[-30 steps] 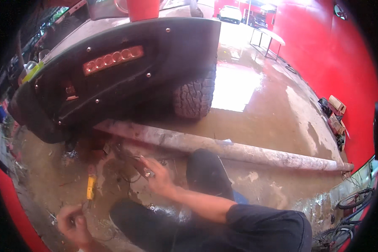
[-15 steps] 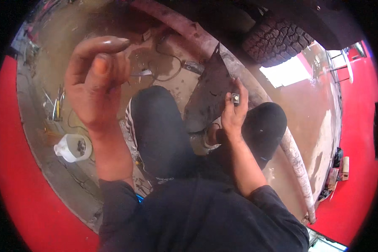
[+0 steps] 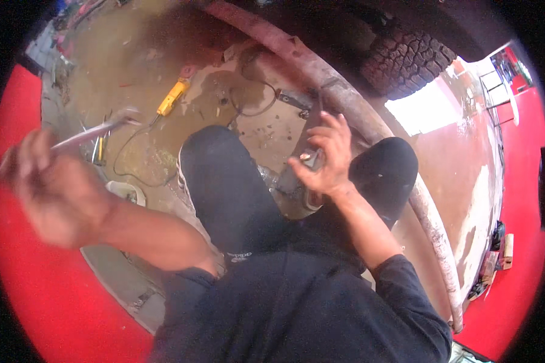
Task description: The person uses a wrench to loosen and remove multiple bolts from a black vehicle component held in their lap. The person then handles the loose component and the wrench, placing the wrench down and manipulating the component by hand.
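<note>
My left hand (image 3: 63, 193) is raised at the far left, blurred by motion. Its fingers are closed around a slim metal wrench (image 3: 94, 130), whose smeared tip points to the upper right. Above my right knee, my right hand (image 3: 332, 160) pinches a small shiny metal piece (image 3: 309, 157) between thumb and fingers; its exact kind is too small to tell. Behind and below that hand, a dark flat plate (image 3: 292, 172) stands between my legs, seen more edge-on and partly covered by the hand.
A yellow power tool (image 3: 174, 97) with a cable lies on the wet floor ahead. The long pale pipe (image 3: 351, 100) runs past my right knee, below a vehicle tyre (image 3: 409, 60). A cut white plastic jug (image 3: 130, 192) sits partly behind my left forearm.
My left hand has swung left and down, bringing the wrench into view and uncovering the yellow power tool. My right hand has shifted slightly left, and the dark plate has tilted, showing less face.
</note>
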A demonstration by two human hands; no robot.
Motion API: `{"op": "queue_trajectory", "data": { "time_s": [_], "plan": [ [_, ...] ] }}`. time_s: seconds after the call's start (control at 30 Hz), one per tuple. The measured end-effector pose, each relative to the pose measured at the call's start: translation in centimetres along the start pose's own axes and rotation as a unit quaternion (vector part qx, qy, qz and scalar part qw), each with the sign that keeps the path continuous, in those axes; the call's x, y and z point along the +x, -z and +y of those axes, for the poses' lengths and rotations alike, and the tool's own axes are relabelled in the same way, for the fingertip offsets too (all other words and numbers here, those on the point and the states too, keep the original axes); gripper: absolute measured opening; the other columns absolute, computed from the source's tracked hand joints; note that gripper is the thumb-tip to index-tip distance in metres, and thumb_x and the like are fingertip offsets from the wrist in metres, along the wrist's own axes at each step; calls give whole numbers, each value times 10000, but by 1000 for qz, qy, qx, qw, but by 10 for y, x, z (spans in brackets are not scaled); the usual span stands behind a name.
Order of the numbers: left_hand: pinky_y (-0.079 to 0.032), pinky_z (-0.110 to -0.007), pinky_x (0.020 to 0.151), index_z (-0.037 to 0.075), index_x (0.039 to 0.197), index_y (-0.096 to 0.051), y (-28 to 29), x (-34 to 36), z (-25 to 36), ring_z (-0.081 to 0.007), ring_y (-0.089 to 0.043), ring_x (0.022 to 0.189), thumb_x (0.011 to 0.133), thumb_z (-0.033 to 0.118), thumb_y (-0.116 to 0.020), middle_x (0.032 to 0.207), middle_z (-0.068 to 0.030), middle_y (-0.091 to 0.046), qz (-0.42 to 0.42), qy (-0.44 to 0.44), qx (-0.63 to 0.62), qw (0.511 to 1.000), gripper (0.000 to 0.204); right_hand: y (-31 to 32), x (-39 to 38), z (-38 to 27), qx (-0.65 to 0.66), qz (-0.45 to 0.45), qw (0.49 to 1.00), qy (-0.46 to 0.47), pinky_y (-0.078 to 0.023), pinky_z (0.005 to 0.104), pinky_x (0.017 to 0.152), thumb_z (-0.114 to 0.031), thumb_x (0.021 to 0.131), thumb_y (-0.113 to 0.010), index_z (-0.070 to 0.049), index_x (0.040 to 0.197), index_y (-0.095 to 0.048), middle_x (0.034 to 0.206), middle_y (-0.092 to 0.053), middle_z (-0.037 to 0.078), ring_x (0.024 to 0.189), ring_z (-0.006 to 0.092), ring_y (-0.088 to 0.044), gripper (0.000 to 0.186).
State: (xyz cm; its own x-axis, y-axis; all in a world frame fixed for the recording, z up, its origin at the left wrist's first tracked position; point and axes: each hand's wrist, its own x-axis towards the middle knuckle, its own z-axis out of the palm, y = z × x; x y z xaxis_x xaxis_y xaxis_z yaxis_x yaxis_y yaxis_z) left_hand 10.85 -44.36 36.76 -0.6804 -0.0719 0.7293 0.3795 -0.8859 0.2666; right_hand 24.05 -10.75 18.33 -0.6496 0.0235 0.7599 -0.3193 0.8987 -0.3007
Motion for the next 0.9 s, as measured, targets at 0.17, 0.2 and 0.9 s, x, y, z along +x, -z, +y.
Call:
{"op": "queue_trajectory", "data": {
  "time_s": [0.17,0.2,0.9],
  "plan": [
    [-422,-275,606,12,1514,-440,3,-73,-67,-126,-491,716,1063,84,-533,1094,-122,-601,158,160,135,965,466,-13,10,-14,56,-45,997,24,-316,617,1213,-375,706,-919,-76,910,-621,1034,-666,124,1317,388,-580,469],
    [-407,-257,600,30,1519,-447,5,-87,-73,-109,-469,708,1076,107,-525,1027,-96,-601,139,188,118,965,456,-15,11,-15,51,-54,997,15,-326,613,1210,-398,709,-911,-82,907,-629,1001,-661,115,1287,371,-603,467],
    [-390,-324,704,-14,1385,-581,-30,-134,-73,-153,-452,763,953,169,-604,825,-39,-498,232,166,77,955,469,0,49,13,89,-179,975,99,-453,479,987,-459,749,-864,-37,1096,-637,985,-635,118,964,329,-634,591]
  ]
}}
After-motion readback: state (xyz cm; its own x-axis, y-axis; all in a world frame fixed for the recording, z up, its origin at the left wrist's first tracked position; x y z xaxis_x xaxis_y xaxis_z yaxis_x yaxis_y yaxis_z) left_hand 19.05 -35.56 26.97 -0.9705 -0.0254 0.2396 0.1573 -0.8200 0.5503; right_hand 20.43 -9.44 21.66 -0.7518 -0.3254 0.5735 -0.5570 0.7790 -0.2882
